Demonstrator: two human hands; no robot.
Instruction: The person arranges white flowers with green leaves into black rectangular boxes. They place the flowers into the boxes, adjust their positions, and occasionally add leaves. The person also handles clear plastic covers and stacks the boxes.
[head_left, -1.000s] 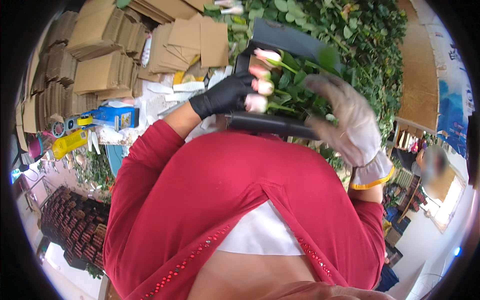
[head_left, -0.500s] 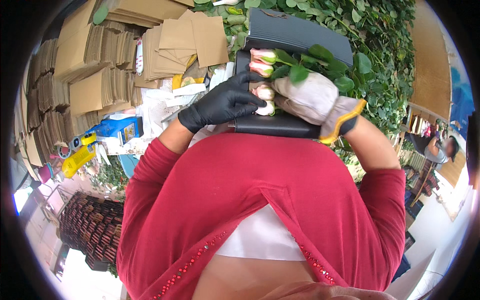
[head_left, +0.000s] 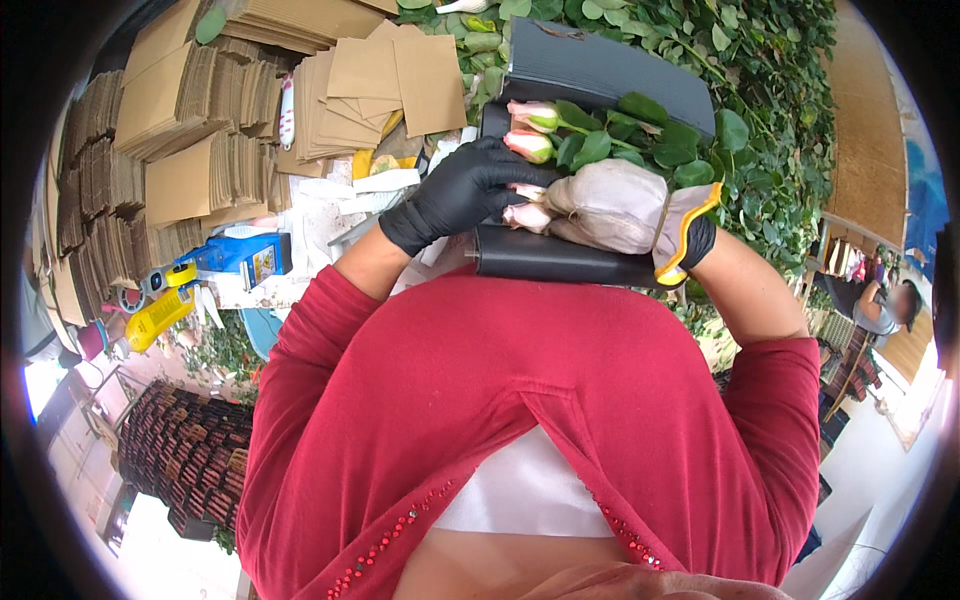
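Note:
Pale pink roses lie heads to the left in a black padded trough: two upper roses [head_left: 528,147] show whole, and two lower roses [head_left: 527,216] are partly covered. My left hand [head_left: 468,188], in a black glove, is closed over the lower blooms, its fingers reaching across one; the thumb is mostly hidden. Just right of those blooms, my right hand [head_left: 608,207], in a pale work glove with yellow trim over a black one, is closed round the stems behind them. Green leaves [head_left: 680,150] stick out above this glove.
The trough's black side flaps [head_left: 610,75] stand beyond and before the roses. Cardboard sheets [head_left: 430,85] and stacks [head_left: 180,100] fill the far left, near a blue box [head_left: 265,260] and yellow bottle [head_left: 160,318]. Foliage [head_left: 780,130] covers the right; a person [head_left: 885,305] is far right.
My left hand has moved slightly right and its fingers now reach over the lower blooms. My right hand has slid a little down, uncovering more leaves. The whole view has shifted slightly.

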